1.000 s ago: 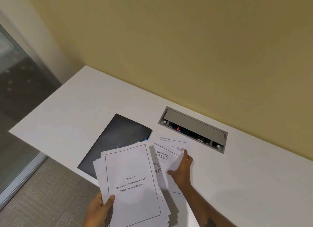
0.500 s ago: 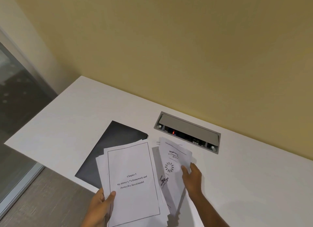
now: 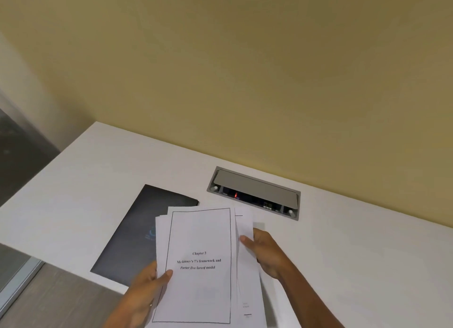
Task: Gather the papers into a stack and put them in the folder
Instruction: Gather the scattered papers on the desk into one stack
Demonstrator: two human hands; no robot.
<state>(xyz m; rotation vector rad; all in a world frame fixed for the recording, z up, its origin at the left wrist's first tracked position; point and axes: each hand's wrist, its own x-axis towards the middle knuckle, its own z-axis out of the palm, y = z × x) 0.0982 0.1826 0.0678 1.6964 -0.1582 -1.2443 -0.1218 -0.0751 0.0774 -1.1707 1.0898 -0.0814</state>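
Observation:
A loose stack of white papers [image 3: 199, 242], topped by a bordered page reading "Chapter 3", is held above the table's near edge. My left hand [image 3: 144, 291] grips its lower left edge, thumb on the top page. My right hand [image 3: 267, 251] holds another sheet [image 3: 245, 229] against the stack's right side, partly tucked behind it. The black folder [image 3: 137, 232] lies shut and flat on the white table [image 3: 81, 190], left of the papers and partly covered by them.
A grey cable box [image 3: 255, 193] with a raised lid is set into the table near the yellow wall. The table's left corner and front edge drop to grey floor [image 3: 54, 300]; a glass panel stands at far left.
My right hand lifted the last sheet off the table and brought it left against the stack. The stack in my left hand shifted slightly up and right.

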